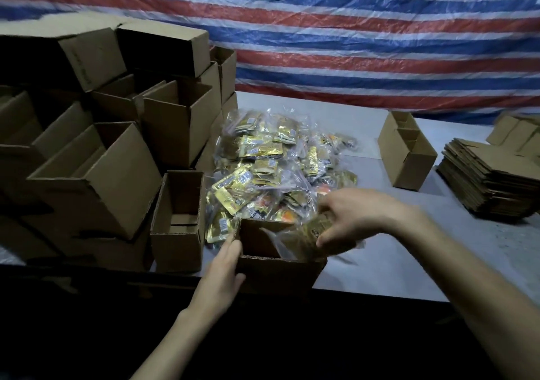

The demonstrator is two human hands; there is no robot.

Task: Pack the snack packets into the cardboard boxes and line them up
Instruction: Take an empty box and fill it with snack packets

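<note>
An open cardboard box (271, 274) stands at the table's near edge. My left hand (225, 268) rests flat against its left wall, fingers straight. My right hand (353, 216) grips a clear bag of gold snack packets (315, 236) over the box's right rim, partly inside the opening. Behind the box lies a heap of snack packets in clear bags (271, 163). A second open box (178, 225) stands just left of the first one.
Many open cardboard boxes (96, 152) are stacked at the left. One open box (406, 152) stands alone at the right, beside a stack of flattened boxes (491, 175). A striped tarp (380, 43) hangs behind the grey table (409, 263).
</note>
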